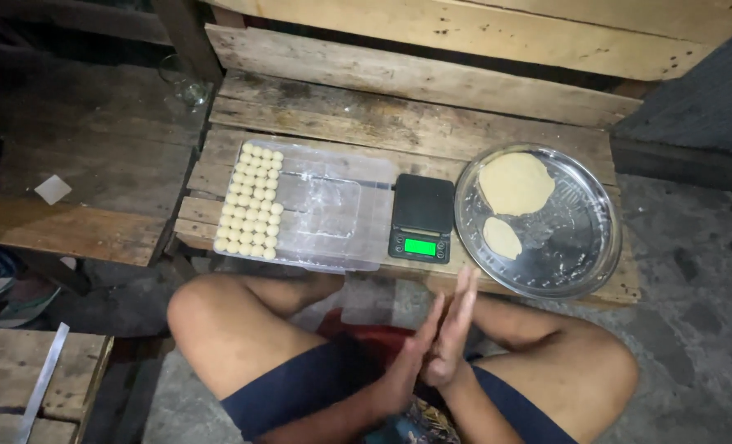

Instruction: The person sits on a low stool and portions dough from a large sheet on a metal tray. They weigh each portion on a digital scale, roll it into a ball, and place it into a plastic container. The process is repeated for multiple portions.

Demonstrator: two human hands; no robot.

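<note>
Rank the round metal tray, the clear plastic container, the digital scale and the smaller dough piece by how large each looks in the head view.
Largest to smallest:
1. clear plastic container and round metal tray, too close to separate
2. digital scale
3. smaller dough piece

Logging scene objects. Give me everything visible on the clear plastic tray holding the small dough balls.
The clear plastic tray is shallow, rectangular and see-through, with raised moulded ridges inside. It lies flat on the wooden pallet table, its near edge at the table's front edge. Small pale dough balls fill its left end in neat rows; the rest is bare. A black digital scale sits close at its right side; whether they touch cannot be told. No hand touches it.
</note>
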